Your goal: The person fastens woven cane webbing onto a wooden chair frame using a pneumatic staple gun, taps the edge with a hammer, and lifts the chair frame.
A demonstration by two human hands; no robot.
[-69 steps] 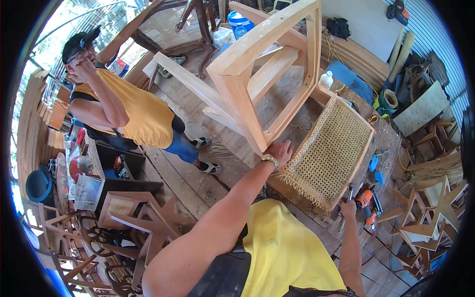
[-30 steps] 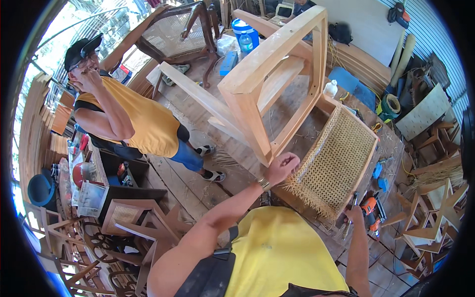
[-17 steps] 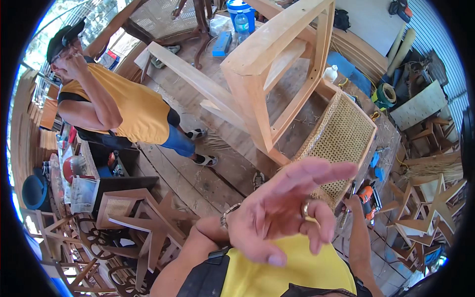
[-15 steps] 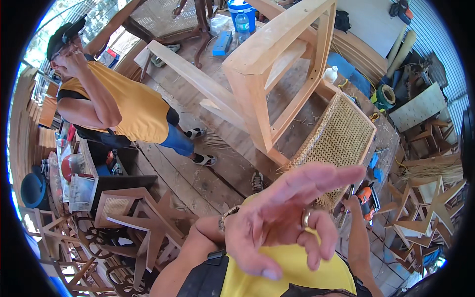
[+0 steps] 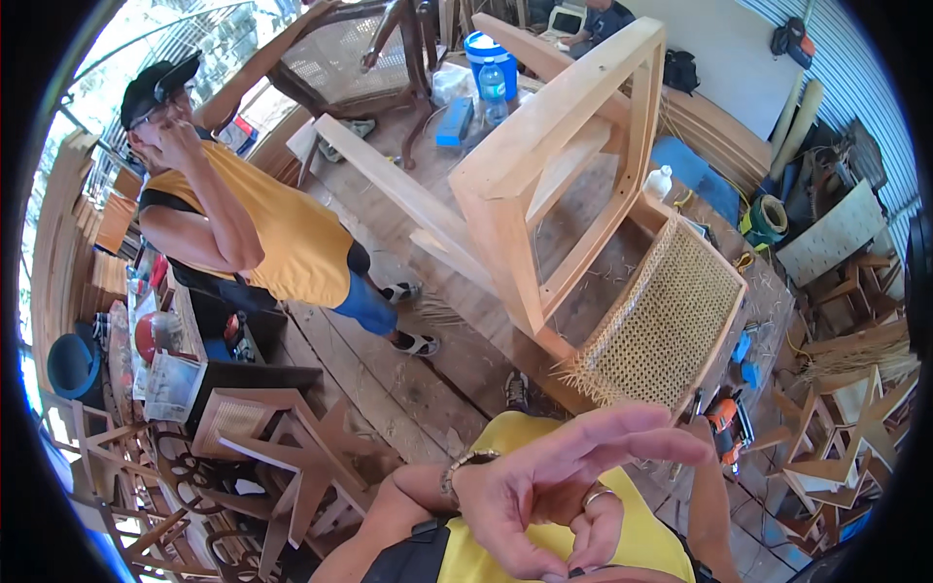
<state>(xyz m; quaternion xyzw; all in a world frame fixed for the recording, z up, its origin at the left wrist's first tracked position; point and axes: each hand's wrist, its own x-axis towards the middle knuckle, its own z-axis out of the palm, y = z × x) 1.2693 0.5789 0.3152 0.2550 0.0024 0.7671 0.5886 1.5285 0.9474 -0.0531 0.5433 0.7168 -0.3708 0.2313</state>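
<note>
My left hand [image 5: 544, 491], with a watch [image 5: 466, 466] at the wrist and a ring on one finger, is raised over my yellow shirt [image 5: 632, 486]. Its upper fingers stretch right, while the lower ones curl to meet the thumb by a dark edge at the bottom of the view; what the tips pinch, if anything, is unclear. Behind those fingers, my right hand [image 5: 698, 429] is largely hidden, beside an orange-and-black power drill [image 5: 724, 423]. A woven cane panel [image 5: 671, 301] with a frayed edge lies in front, joined to a pale wooden chair frame [image 5: 525, 185].
A co-worker [image 5: 253, 223] in an orange-yellow top stands at left, one hand at the face. Another person [image 5: 607, 19] sits at the back. Wooden chair parts [image 5: 282, 457] pile up at lower left, more frames [image 5: 846, 437] at right. A blue bucket [image 5: 491, 53] and bottle [image 5: 494, 83] stand behind.
The view has tilted, so the surroundings sit lower and further right. My left hand has dropped toward the bottom edge, its lower fingers closing onto the thumb.
</note>
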